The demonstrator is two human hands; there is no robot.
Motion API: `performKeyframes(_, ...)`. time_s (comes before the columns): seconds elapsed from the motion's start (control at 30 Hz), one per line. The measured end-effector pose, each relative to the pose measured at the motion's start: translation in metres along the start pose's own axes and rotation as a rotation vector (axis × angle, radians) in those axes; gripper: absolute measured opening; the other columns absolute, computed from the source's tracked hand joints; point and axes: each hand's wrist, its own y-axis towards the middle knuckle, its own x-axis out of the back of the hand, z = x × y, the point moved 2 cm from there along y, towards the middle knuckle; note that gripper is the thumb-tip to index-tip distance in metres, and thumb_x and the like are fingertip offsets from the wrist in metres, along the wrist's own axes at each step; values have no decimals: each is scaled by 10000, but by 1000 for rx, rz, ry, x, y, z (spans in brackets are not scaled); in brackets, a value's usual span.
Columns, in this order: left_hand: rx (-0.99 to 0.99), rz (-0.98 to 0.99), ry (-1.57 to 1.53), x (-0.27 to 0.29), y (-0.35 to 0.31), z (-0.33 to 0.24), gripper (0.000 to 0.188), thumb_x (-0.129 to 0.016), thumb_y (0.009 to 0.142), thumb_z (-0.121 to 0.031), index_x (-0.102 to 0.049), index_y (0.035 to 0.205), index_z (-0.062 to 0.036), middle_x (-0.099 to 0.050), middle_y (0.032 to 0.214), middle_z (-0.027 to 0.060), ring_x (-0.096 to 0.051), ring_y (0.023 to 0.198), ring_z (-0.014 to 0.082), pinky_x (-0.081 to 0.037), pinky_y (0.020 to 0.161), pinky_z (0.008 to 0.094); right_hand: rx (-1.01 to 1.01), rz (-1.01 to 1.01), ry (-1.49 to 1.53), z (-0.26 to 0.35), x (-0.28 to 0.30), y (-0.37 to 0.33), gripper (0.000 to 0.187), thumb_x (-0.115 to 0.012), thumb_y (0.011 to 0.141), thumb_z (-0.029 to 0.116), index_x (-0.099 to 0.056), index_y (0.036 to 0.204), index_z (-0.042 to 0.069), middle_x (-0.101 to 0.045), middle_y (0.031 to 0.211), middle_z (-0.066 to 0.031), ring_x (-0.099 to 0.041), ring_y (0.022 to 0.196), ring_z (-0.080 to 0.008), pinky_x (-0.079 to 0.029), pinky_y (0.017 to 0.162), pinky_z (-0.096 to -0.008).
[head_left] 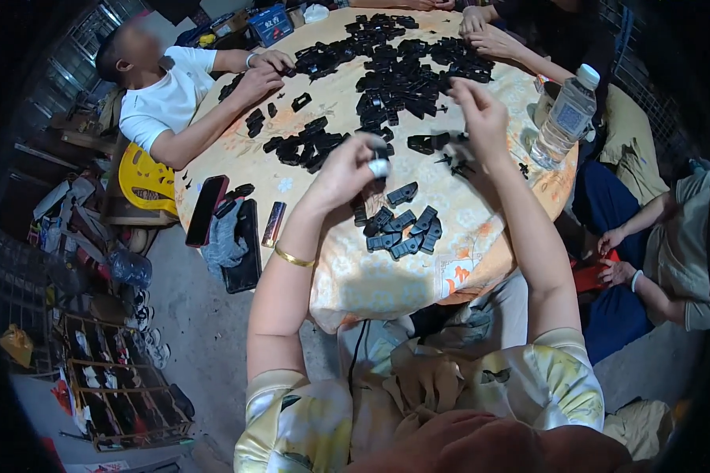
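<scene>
My left hand point(345, 175) is closed over the table, its fingers around a small black plastic part that mostly hides behind them. Something white wraps a fingertip of that hand. To the right, my right hand point(483, 118) is lifted near the big pile of black plastic parts point(394, 87), fingertips drawn together; whatever they may pinch is too small to make out. Close in front of me lies a small heap of black plastic pieces point(402, 229). Below my right hand are a black part point(428, 143) and several small black cross-shaped bits point(456, 165).
A clear plastic bottle point(566, 118) stands at the right edge of the round, cloth-covered table point(355, 288). At left lie a phone point(207, 210), a grey cloth point(227, 236) and a slim patterned box point(274, 224). A person in white point(166, 102) and other people sit around the table.
</scene>
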Motion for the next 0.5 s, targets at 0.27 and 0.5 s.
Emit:
performKeyframes(0.27, -361, -327, 634, -4, 18, 20, 318, -641, 747, -146, -596, 1032, -12, -600, 910, 173, -573, 844, 312, -459, 763, 350, 358, 484, -815, 3, -23, -22, 329, -671, 727, 246, -635, 985, 44, -625, 919, -106, -546, 905, -294, -421, 803, -381)
performKeyframes(0.5, -302, -361, 784, -13, 25, 27, 287, -667, 680, -105, -557, 926, -6, -568, 875, 163, -527, 854, 330, -438, 760, 404, 589, 498, -900, 3, -39, -36, 198, -626, 738, 194, -612, 887, 65, -597, 813, -71, -566, 813, -245, -415, 759, -405)
